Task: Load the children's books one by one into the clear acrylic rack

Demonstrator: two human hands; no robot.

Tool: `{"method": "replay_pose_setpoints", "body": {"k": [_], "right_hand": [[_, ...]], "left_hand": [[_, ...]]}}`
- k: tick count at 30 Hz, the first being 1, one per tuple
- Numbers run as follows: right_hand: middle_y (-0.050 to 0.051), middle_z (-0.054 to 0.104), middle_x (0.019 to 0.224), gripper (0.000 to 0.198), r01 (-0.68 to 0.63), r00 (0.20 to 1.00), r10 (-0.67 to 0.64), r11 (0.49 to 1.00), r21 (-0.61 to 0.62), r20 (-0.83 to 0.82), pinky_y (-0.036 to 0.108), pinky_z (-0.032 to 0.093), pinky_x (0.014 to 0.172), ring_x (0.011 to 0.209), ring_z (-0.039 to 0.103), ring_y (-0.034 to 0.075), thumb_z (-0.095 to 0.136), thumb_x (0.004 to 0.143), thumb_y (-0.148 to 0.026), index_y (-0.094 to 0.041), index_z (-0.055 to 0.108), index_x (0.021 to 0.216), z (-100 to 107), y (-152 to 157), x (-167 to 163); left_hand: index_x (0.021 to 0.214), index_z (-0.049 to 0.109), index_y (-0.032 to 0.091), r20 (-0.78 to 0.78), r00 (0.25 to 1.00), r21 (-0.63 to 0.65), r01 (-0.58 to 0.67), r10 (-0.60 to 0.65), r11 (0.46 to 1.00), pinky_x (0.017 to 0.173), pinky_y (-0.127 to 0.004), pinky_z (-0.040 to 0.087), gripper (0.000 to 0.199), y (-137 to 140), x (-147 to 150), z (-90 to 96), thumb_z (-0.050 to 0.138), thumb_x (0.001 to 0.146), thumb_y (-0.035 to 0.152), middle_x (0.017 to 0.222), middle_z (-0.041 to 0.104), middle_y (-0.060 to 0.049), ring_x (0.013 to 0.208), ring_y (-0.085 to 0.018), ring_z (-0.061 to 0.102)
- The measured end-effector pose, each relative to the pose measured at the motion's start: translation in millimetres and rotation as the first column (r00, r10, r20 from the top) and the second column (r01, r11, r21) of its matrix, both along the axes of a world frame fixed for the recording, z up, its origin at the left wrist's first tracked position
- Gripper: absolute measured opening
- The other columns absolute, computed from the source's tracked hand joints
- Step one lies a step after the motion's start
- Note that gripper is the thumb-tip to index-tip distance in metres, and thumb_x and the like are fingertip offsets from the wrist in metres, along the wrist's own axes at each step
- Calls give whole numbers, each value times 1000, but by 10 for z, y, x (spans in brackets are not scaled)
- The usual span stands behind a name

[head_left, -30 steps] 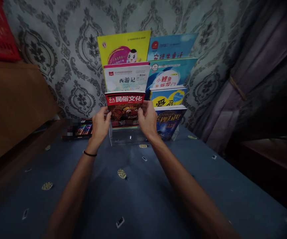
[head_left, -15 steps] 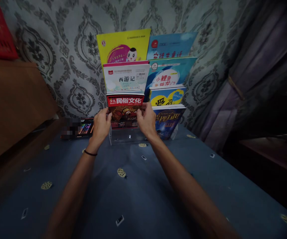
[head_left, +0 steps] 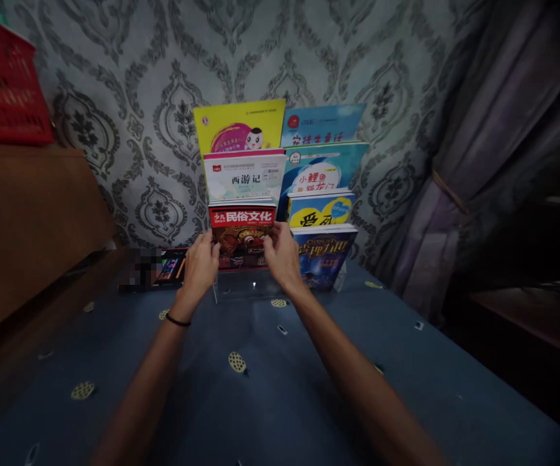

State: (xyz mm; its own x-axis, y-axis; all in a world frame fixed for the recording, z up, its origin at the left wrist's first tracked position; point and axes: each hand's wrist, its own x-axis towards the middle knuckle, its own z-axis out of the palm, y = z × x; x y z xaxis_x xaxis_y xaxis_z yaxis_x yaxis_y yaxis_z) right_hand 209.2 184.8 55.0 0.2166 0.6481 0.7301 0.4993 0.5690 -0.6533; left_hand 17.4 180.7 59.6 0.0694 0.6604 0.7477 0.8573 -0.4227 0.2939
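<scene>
A red-and-brown book (head_left: 244, 241) stands upright at the front left of a clear stepped book stand (head_left: 241, 285). My left hand (head_left: 201, 264) grips its left edge, and my right hand (head_left: 284, 255) grips its right edge with the thumb on the cover. Behind it rise a white book (head_left: 246, 176) and a yellow book (head_left: 241, 123). In the right-hand column, a dark blue book (head_left: 326, 255) leans in front, with a blue-and-yellow book (head_left: 321, 210), a teal book (head_left: 328, 165) and a light blue book (head_left: 326, 122) stepped up behind.
Left of the stand, a dark book or box (head_left: 169, 266) lies on the blue patterned tablecloth (head_left: 187, 388). A brown box (head_left: 32, 220) with a red basket (head_left: 8, 84) on top stands at the left. Patterned wallpaper is behind; a tied curtain (head_left: 420, 194) hangs right.
The view has tilted up, so the stand and books sit lower in the picture. Both hands stay at the sides of the red-and-brown book, which keeps its place in the stand.
</scene>
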Motion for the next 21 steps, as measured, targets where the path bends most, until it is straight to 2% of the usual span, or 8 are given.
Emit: {"method": "replay_pose_setpoints", "body": {"k": [6, 10, 21], "right_hand": [[22, 72, 116, 41, -1, 1000, 1, 1000, -14, 21, 53, 55, 93, 109, 70, 34, 43, 88, -24, -12, 53, 126, -13, 6, -3], [20, 71, 122, 47, -10, 1000, 10, 1000, 1, 23, 54, 54, 97, 114, 69, 34, 43, 89, -21, -14, 52, 134, -45, 30, -13], [16, 73, 120, 55, 21, 999, -22, 1000, 23, 27, 54, 54, 97, 111, 69, 33, 45, 86, -20, -17, 53, 141, -121, 122, 3]], "left_hand": [[134, 54, 13, -22, 998, 45, -56, 57, 997, 93, -41, 53, 39, 20, 45, -61, 48, 95, 17, 112, 68, -15, 105, -29, 67], [136, 52, 13, -35, 997, 62, -70, 73, 996, 91, -42, 54, 41, 45, 51, -103, 47, 96, 18, 113, 67, -16, 105, -30, 67], [142, 49, 17, 28, 999, 66, 12, -14, 998, 95, -44, 53, 48, 87, 27, -153, 45, 94, 15, 113, 64, -15, 108, -29, 63]]}}
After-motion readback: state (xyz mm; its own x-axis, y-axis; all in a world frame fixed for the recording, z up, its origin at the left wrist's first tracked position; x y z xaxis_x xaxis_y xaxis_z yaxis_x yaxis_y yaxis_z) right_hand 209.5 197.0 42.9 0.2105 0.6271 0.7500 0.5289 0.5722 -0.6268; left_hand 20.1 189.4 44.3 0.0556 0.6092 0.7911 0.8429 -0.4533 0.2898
